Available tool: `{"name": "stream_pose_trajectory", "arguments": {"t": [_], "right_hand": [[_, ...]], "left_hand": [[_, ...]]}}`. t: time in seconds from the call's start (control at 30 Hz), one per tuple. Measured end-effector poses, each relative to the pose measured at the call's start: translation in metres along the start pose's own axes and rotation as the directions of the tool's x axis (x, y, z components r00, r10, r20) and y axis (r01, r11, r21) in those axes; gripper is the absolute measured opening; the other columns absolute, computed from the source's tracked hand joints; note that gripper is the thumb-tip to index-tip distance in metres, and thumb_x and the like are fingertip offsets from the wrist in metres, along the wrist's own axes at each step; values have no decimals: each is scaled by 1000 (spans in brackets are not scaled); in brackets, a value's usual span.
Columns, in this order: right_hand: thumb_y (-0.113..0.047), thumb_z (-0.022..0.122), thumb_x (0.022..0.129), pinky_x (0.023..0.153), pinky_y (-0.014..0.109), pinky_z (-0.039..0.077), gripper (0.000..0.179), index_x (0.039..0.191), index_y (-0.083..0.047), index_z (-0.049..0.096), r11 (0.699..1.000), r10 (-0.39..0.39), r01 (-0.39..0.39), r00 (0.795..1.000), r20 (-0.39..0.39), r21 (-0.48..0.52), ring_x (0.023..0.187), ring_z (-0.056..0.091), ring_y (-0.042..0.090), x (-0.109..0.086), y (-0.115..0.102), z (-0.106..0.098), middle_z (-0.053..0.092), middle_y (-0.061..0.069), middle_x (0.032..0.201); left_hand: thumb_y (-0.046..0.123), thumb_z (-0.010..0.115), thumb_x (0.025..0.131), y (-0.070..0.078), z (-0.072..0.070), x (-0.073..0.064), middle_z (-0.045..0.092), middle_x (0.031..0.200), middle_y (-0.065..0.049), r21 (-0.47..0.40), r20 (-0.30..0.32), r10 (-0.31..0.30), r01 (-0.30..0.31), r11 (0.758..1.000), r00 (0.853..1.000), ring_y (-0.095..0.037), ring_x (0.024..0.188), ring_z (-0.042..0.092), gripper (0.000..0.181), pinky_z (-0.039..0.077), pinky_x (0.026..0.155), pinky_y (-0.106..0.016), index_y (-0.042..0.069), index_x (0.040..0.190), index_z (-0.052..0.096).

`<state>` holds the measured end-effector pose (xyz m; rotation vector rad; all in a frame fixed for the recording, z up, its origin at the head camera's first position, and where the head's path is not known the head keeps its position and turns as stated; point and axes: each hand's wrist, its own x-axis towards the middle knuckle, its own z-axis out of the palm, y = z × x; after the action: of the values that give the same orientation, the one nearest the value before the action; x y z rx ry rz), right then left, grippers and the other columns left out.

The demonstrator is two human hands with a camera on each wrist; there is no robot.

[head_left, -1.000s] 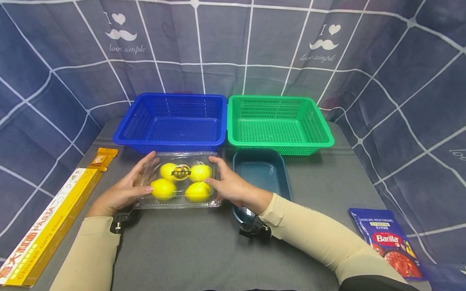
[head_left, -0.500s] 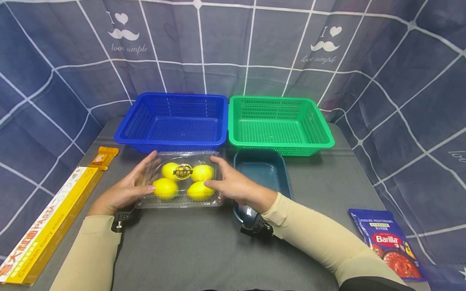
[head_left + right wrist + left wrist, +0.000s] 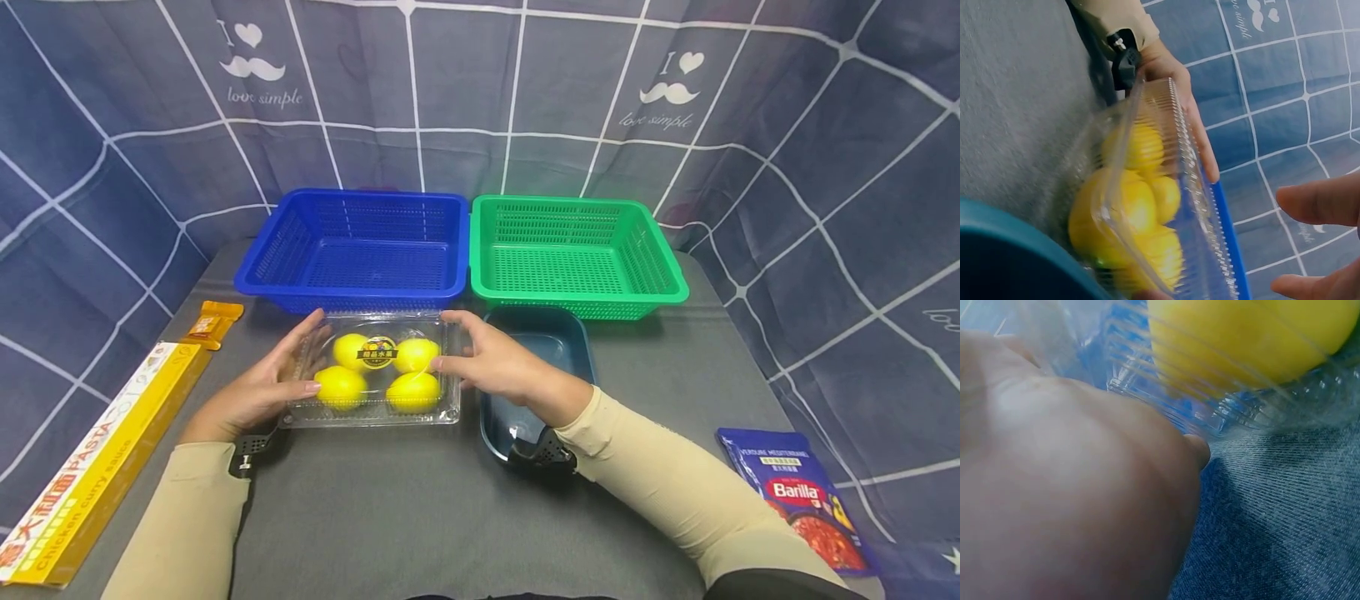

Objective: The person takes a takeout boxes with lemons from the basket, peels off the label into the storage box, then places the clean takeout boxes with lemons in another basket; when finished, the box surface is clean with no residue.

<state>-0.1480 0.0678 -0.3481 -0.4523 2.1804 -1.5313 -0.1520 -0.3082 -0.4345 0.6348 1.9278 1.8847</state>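
Note:
A clear plastic fruit box [image 3: 371,419] with several yellow lemons [image 3: 415,392] inside sits before the blue basket, its lid down and a round label [image 3: 377,354] on top. My left hand [image 3: 243,400] grips the box's left end, thumb over the lid and fingers along the side. In the left wrist view, the hand lies against the ribbed plastic wall [image 3: 1141,369]. My right hand [image 3: 513,367] is at the right end with fingers extended, thumb close over the lid. In the right wrist view, two of its fingers [image 3: 1319,203] stand apart from the box.
A blue basket [image 3: 360,292] and a green basket [image 3: 581,298] stand side by side at the back. A teal tub [image 3: 546,337] sits under my right wrist. A long pasta box [image 3: 112,458] and an orange packet [image 3: 213,325] lie left, a Barilla pouch [image 3: 798,500] right.
My right hand has loosened and shifted right, its thumb sliding from a front lemon toward the box's right edge. The left hand and the box stay nearly in place.

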Motion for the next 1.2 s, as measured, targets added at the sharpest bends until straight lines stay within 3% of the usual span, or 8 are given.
{"name": "stream_pose_trajectory", "arguments": {"t": [0.13, 0.23, 0.4, 0.53, 0.77, 0.97, 1.2], "right_hand": [[-21, 75, 99, 99, 45, 54, 73, 161, -6, 39, 989, -42, 36, 998, -36, -146, 123, 62, 37, 2, -5, -5, 44, 17, 159], [-24, 74, 99, 107, 46, 49, 70, 159, -5, 43, 978, -64, 51, 996, -54, -201, 138, 51, 35, 5, -10, -8, 49, 13, 157], [-22, 73, 100, 87, 36, 59, 61, 153, -2, 51, 968, -111, 89, 991, -80, -236, 119, 65, 27, 14, -12, -9, 64, 13, 136], [-19, 73, 100, 84, 29, 56, 44, 139, 0, 64, 939, -177, 143, 981, -83, -314, 104, 69, 20, 21, -14, -6, 72, 8, 117], [-12, 74, 99, 71, 24, 57, 14, 110, -4, 79, 890, -258, 257, 965, 47, -377, 79, 67, 13, 29, -24, 2, 74, -2, 93], [-11, 76, 98, 72, 23, 53, 11, 106, -6, 81, 819, -305, 327, 944, 126, -470, 79, 66, 9, 42, -32, 13, 76, -5, 89], [-11, 78, 97, 78, 20, 52, 8, 103, -9, 82, 773, -278, 310, 950, 145, -554, 84, 66, 7, 63, -36, 25, 76, -7, 90]], "left_hand": [[-15, 60, 96, 0, 0, 0, -7, 174, -19, -8, 7, 10, -10, 1000, 1000, -49, 154, -5, 103, 28, 118, -26, 23, 171, -1], [-15, 60, 96, -1, -1, 1, -8, 174, -20, -14, 18, 24, -24, 1000, 1000, -50, 154, -5, 103, 28, 118, -27, 25, 171, 1], [-15, 59, 96, 1, -1, 1, -9, 173, -23, -13, 29, 37, -36, 999, 999, -52, 153, -5, 103, 29, 118, -26, 27, 171, 3], [-14, 59, 97, 2, 1, 0, -10, 172, -23, -13, 32, 35, -34, 999, 999, -52, 153, -6, 102, 28, 118, -26, 26, 171, 2], [-14, 60, 97, 3, 1, 0, -11, 172, -24, -10, 34, 35, -35, 999, 999, -53, 152, -6, 102, 29, 117, -25, 23, 171, 0], [-13, 61, 97, 1, 0, 1, -9, 173, -21, 7, 13, 6, -6, 1000, 1000, -52, 153, -3, 104, 31, 115, -24, 28, 171, 1], [-12, 61, 97, 0, 1, 0, -10, 172, -23, 7, 12, 4, -4, 1000, 1000, -52, 153, -2, 104, 31, 115, -24, 30, 171, 2]]}}
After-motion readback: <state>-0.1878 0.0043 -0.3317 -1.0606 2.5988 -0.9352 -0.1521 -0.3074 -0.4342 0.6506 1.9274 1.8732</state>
